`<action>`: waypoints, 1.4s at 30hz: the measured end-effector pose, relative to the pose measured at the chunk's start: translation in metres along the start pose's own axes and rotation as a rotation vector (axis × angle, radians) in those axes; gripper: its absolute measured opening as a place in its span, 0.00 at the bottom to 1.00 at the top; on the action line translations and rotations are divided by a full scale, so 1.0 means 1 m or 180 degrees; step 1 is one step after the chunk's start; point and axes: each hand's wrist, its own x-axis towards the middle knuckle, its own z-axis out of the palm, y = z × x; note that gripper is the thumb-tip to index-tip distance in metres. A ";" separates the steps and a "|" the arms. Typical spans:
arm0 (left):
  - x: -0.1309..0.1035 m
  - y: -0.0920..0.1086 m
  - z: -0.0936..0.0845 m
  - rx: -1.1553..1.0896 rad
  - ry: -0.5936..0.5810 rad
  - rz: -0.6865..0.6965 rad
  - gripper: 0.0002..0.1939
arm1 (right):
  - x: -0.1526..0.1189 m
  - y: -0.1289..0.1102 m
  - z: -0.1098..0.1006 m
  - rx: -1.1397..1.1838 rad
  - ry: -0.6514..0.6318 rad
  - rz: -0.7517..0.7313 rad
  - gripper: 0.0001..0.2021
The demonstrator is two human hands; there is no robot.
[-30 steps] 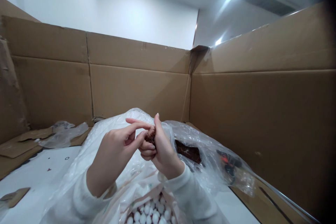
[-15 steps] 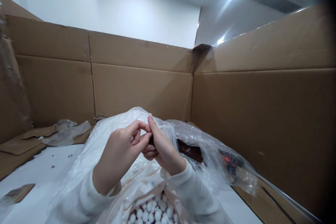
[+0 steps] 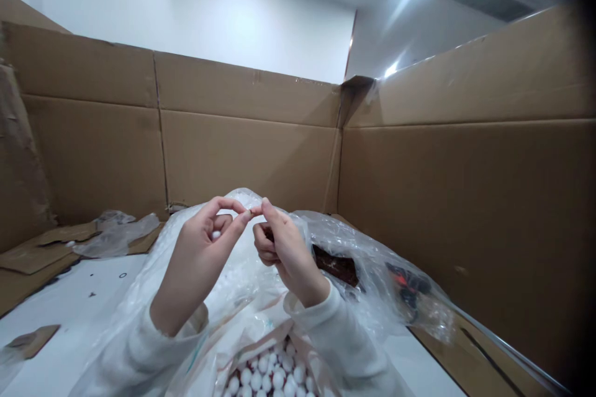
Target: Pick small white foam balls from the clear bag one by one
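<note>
My left hand [image 3: 200,257] is closed, with thumb and forefinger pinched against the tip of my right forefinger. Something tiny and dark shows at that pinch, too small to name. A small white ball [image 3: 215,235] peeks out from the curled fingers of my left hand. My right hand [image 3: 288,254] has its thumb up and its other fingers curled round a dark reddish-brown piece [image 3: 269,234], mostly hidden. Below the wrists, a plastic bag [image 3: 218,347] gapes around many white balls [image 3: 278,378] with dark red bits among them.
Large clear plastic bags with white contents [image 3: 172,254] lie behind my hands. To the right, plastic covers a dark brown block [image 3: 335,265] and a red-and-black item [image 3: 405,285]. Tall cardboard walls [image 3: 251,149] enclose the area. Cardboard scraps [image 3: 37,254] lie left.
My hands have drawn slightly apart, with the left moving left and up. My right forefinger now reaches to the left pinch, and the white ball and dark piece show more clearly.
</note>
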 end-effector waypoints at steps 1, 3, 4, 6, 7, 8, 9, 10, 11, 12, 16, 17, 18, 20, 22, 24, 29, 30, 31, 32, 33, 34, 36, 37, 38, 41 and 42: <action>0.001 -0.001 -0.001 -0.0112 -0.0050 -0.0066 0.10 | -0.001 -0.001 0.000 -0.0256 0.0128 -0.0272 0.15; 0.002 -0.001 -0.002 -0.0336 -0.0179 -0.0183 0.11 | -0.002 -0.002 0.001 -0.0737 0.0320 -0.0733 0.13; 0.002 -0.001 -0.003 -0.0445 -0.0246 -0.0236 0.11 | -0.002 -0.003 0.001 -0.0873 0.0353 -0.0862 0.12; 0.002 0.000 -0.004 -0.0634 -0.0377 -0.0330 0.12 | -0.002 -0.004 0.001 -0.0857 0.0286 -0.0889 0.12; 0.002 0.001 -0.005 -0.0704 -0.0432 -0.0367 0.12 | -0.002 -0.005 0.001 -0.0767 0.0220 -0.0831 0.11; 0.002 0.001 -0.005 -0.0751 -0.0473 -0.0391 0.12 | -0.002 -0.005 0.001 -0.0675 0.0150 -0.0759 0.11; 0.001 0.002 -0.006 -0.0776 -0.0503 -0.0402 0.12 | -0.001 -0.005 0.001 -0.0609 0.0089 -0.0696 0.10; 0.001 0.002 -0.006 -0.0784 -0.0513 -0.0406 0.12 | -0.001 -0.005 0.000 -0.0578 0.0047 -0.0649 0.10; 0.001 0.002 -0.006 -0.0782 -0.0513 -0.0409 0.12 | -0.001 -0.005 0.001 -0.0581 0.0029 -0.0630 0.09; 0.001 0.002 -0.006 -0.0774 -0.0499 -0.0411 0.12 | -0.001 -0.005 0.001 -0.0602 0.0038 -0.0642 0.09; 0.000 0.001 -0.006 -0.0745 -0.0443 -0.0412 0.11 | -0.003 -0.005 0.002 -0.0759 0.0163 -0.0810 0.09; 0.000 0.001 -0.005 -0.0771 -0.0457 -0.0417 0.11 | -0.003 -0.006 0.003 -0.0807 0.0193 -0.0851 0.09; 0.000 0.002 -0.005 -0.0837 -0.0476 -0.0442 0.10 | -0.004 -0.006 0.003 -0.0864 0.0237 -0.0898 0.09; -0.001 0.003 -0.004 -0.1158 -0.0520 -0.0567 0.09 | -0.006 -0.007 0.004 -0.1035 0.0387 -0.1046 0.09; -0.002 0.004 -0.003 -0.1686 -0.0621 -0.0749 0.08 | -0.008 -0.006 0.006 -0.1318 0.0553 -0.1261 0.08; -0.003 0.004 -0.002 -0.2191 -0.0763 -0.0933 0.08 | -0.010 -0.004 0.007 -0.1646 0.0642 -0.1478 0.06; -0.004 0.004 -0.001 -0.2650 -0.0778 -0.1195 0.10 | -0.011 0.000 0.009 -0.1823 0.0580 -0.1660 0.03; -0.004 0.005 -0.001 -0.2678 -0.0738 -0.1206 0.10 | -0.011 0.000 0.008 -0.1791 0.0614 -0.1686 0.03; -0.004 0.005 -0.001 -0.2705 -0.0699 -0.1206 0.10 | -0.011 -0.001 0.008 -0.1777 0.0670 -0.1721 0.03; -0.004 0.006 -0.001 -0.2735 -0.0654 -0.1201 0.10 | -0.010 -0.001 0.008 -0.1788 0.0729 -0.1758 0.04; -0.003 0.006 -0.001 -0.2774 -0.0602 -0.1187 0.10 | -0.010 -0.002 0.007 -0.1822 0.0782 -0.1792 0.04; -0.003 0.007 0.000 -0.2818 -0.0544 -0.1170 0.10 | -0.010 -0.002 0.007 -0.1874 0.0820 -0.1819 0.04; -0.003 0.008 0.000 -0.2914 -0.0413 -0.1138 0.11 | -0.011 -0.002 0.006 -0.2010 0.0855 -0.1846 0.04; -0.003 0.009 0.001 -0.2962 -0.0349 -0.1134 0.12 | -0.011 -0.001 0.007 -0.2083 0.0865 -0.1852 0.04; -0.003 0.009 0.001 -0.3008 -0.0298 -0.1142 0.13 | -0.011 -0.001 0.007 -0.2147 0.0871 -0.1857 0.04; -0.005 0.011 0.002 -0.3104 -0.0233 -0.1183 0.17 | -0.012 0.002 0.009 -0.2297 0.0834 -0.1896 0.04; -0.006 0.011 0.003 -0.3112 -0.0237 -0.1191 0.18 | -0.012 0.002 0.010 -0.2338 0.0815 -0.1912 0.04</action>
